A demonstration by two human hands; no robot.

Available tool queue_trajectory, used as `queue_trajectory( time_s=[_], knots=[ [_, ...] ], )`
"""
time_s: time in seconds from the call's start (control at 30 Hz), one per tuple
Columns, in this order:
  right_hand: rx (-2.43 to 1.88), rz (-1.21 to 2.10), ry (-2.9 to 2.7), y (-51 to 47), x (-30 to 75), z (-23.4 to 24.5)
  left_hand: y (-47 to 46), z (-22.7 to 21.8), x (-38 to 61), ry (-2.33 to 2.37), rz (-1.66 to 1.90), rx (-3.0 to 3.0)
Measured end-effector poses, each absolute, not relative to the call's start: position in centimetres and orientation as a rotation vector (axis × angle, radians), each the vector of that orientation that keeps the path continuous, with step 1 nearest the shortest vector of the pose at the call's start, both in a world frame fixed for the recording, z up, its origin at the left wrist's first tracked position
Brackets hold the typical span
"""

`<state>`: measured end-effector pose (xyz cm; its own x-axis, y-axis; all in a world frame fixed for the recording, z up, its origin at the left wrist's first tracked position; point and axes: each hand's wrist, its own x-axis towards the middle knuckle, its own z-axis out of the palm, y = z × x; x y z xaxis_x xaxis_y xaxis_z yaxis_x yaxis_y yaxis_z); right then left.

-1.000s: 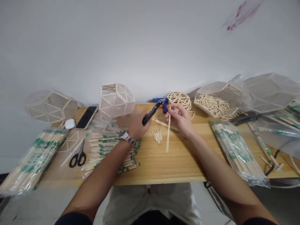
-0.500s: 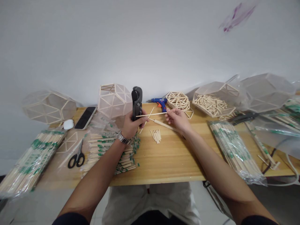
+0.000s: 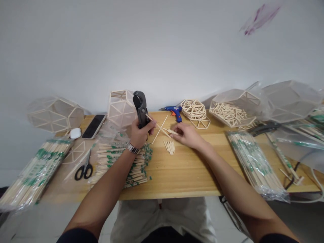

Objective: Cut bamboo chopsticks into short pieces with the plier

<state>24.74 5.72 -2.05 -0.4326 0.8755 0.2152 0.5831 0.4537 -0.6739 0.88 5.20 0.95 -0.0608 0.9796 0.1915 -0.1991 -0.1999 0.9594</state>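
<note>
My left hand [image 3: 141, 133], wearing a metal watch, grips a black plier-like hand tool [image 3: 140, 107] upright. A thin wooden stick [image 3: 158, 125] slants from beside the tool's jaws down toward my right hand, its hold partly hidden. My right hand [image 3: 186, 135] has its fingers closed around pale wooden chopsticks [image 3: 173, 131] low over the table; their far ends are hidden by the hand. Another thin stick [image 3: 156, 135] lies across behind the slanting one. Just below sits a small group of short cut sticks [image 3: 169, 147].
A blue glue gun [image 3: 174, 111] and stacked stick frames [image 3: 193, 109] stand at the back. Wrapped chopsticks [image 3: 113, 158] lie left of centre, near scissors [image 3: 84, 168] and a phone [image 3: 94, 126]. Right, a faceted container [image 3: 227, 121] holds short sticks beside a chopstick pack [image 3: 255, 162].
My right hand has left the end of the thin stick and moved down to the chopsticks on the table. That stick now tilts downward; the black tool leans further left.
</note>
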Motion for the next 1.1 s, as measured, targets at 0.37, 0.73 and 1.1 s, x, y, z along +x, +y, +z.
queue_trajectory(
  time_s=[0.37,0.73,1.1],
  knots=[
    [-1.273,1.483,-1.569,5.6,25.1,-0.2,5.4,1.4,0.7,0.96,1.495,1.112],
    [-1.189,1.738,-1.333,5.6,25.0,-0.3,5.3,2.9,0.1,0.892,1.569,0.991],
    [-1.158,1.77,-1.303,5.7,25.1,-0.4,5.2,3.3,0.6,0.848,1.577,0.941]
  ],
)
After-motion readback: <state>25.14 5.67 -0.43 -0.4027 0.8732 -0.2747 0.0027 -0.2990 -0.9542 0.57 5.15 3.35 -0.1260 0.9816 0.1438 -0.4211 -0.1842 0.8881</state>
